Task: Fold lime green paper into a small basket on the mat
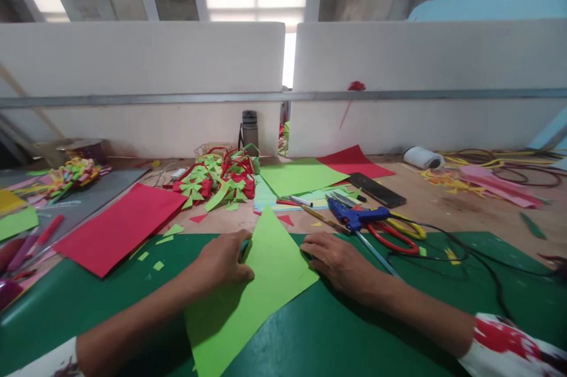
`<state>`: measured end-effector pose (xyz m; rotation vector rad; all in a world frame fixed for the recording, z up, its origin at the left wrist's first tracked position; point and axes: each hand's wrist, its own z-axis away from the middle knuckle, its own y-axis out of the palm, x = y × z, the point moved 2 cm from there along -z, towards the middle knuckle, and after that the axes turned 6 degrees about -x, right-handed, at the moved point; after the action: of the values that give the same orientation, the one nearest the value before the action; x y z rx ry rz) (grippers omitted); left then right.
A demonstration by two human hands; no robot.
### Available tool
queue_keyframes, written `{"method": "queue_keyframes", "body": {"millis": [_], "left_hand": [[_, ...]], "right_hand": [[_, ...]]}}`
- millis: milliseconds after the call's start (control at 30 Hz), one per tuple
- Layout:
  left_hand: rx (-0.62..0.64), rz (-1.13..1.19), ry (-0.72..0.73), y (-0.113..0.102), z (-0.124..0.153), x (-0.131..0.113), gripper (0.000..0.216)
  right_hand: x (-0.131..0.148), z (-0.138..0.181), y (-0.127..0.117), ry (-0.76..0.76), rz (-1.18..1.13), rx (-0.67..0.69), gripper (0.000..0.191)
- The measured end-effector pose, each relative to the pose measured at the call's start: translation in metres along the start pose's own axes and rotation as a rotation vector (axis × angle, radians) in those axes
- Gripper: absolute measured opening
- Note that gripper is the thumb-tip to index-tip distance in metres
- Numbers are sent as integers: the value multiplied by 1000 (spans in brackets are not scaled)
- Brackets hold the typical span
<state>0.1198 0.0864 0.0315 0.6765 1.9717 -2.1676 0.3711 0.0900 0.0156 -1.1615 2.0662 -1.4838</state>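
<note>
A light green sheet of paper [270,282] lies at a slant in front of me, one corner pointing away and its lower part reaching the bottom of the view. My left hand [228,259] grips its left edge, with thumb and forefinger over the paper. At the right corner, my right hand [334,262] has its fingers curled in on the edge; the fingertips are partly hidden. Just beyond the right hand lie a blue glue gun [354,214], red-handled scissors [396,239] and a brown pencil [325,219].
The green cutting mat [319,335] spans the near table. Red paper [124,226] lies left, near green scraps [158,265]. Behind are red-and-green paper crafts [217,179], a bottle [249,129], more green paper [301,176] and a phone [377,188]. A black cable [485,256] crosses the right side.
</note>
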Motion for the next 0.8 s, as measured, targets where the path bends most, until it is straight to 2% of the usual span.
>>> {"method": "queue_keyframes", "body": {"millis": [400, 600, 700, 800], "left_hand": [[48, 357, 27, 4, -9, 11, 57], [175, 538, 24, 5, -19, 18, 36], [125, 541, -31, 1, -22, 22, 22], [18, 489, -86, -10, -33, 26, 20]], "right_hand": [[0, 2, 2, 38, -8, -6, 23], [-1, 2, 1, 63, -22, -14, 27], [0, 1, 0, 86, -29, -7, 30], [1, 0, -2, 109, -37, 3, 33]]}}
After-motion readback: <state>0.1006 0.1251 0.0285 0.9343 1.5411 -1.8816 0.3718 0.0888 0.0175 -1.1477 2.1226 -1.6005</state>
